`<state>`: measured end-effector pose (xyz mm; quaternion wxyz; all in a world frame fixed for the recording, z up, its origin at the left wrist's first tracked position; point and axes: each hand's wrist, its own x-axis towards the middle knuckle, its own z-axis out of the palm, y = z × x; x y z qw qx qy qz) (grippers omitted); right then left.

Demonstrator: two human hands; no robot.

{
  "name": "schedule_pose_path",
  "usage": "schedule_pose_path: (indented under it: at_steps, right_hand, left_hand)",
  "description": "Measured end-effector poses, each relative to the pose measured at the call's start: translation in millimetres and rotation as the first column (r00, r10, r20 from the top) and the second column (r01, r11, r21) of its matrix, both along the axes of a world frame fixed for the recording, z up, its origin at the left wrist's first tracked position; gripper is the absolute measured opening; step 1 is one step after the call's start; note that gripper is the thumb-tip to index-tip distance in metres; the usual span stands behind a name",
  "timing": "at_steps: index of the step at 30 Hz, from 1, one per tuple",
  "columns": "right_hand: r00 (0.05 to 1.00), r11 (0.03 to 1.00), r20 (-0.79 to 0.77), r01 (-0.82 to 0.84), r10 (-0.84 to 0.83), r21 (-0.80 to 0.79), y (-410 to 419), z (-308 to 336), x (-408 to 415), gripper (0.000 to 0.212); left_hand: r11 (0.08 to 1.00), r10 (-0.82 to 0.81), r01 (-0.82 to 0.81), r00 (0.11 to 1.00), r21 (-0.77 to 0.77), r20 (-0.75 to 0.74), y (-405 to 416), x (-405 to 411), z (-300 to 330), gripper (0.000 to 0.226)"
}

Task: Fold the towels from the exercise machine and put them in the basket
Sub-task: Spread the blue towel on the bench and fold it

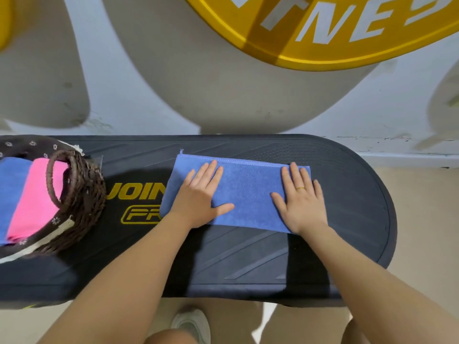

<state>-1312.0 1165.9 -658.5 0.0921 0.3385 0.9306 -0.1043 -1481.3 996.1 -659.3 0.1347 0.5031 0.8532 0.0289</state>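
Note:
A blue towel [246, 187], folded into a long rectangle, lies flat on the black platform of the exercise machine [347, 194]. My left hand [201, 197] presses palm-down on its left part, fingers spread. On the towel's right end my right hand [301, 199] lies flat too, a gold ring on one finger. At the left edge stands a dark wicker basket [84, 194] with a handle; a folded pink towel [37, 199] and a folded blue towel [10, 189] lie inside it.
The platform carries yellow lettering [136, 192] between basket and towel. Behind it rises a white wall with a large yellow round sign [323, 45]. Pale floor shows to the right, and my shoe [191, 324] below the platform's near edge.

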Motion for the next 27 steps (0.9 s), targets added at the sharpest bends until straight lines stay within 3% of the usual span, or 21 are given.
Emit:
schedule_pose_path:
  at_steps: [2,5,10,13,15,18,22,27]
  right_hand:
    - [0.999,0.999,0.035,0.032,-0.031,-0.021,8.7,4.6,11.0,0.069]
    - [0.997,0.996,0.055,0.057,-0.053,-0.065,12.3,15.7,15.1,0.069]
    - [0.965,0.958,-0.133,0.195,-0.225,-0.208,2.3,40.0,10.7,0.049]
    - [0.791,0.781,-0.234,0.422,-0.565,-0.461,-2.9,44.9,9.0,0.050]
    - [0.687,0.641,-0.173,0.514,-0.706,-0.570,-0.4,44.4,8.1,0.048]
    - [0.697,0.577,-0.041,0.557,-0.715,-0.598,0.1,41.5,12.5,0.040]
    - [0.694,0.489,-0.027,0.478,-0.720,-0.730,0.4,41.3,18.8,0.023]
    - [0.697,0.544,-0.132,0.413,-0.705,-0.730,26.9,56.7,34.7,0.015]
  left_hand:
    - [0.998,0.028,-0.027,0.999,-0.059,0.026,1.1,0.6,2.9,0.097]
    - [0.973,0.100,-0.085,0.993,-0.216,0.060,7.6,3.5,12.3,0.087]
    - [0.946,0.155,-0.116,0.982,-0.303,0.107,18.8,9.1,25.2,0.079]
    - [0.952,0.202,-0.172,0.975,-0.254,0.097,25.2,19.0,28.7,0.064]
    - [0.970,0.160,-0.132,0.979,-0.204,0.129,30.3,28.4,30.3,0.061]
    - [0.990,0.033,-0.005,0.980,-0.139,0.197,38.2,46.9,31.0,0.064]
    - [0.980,-0.072,0.108,0.976,-0.170,0.206,47.5,69.1,23.5,0.067]
    - [0.986,-0.054,0.097,0.956,-0.139,0.288,69.0,95.8,27.3,0.064]
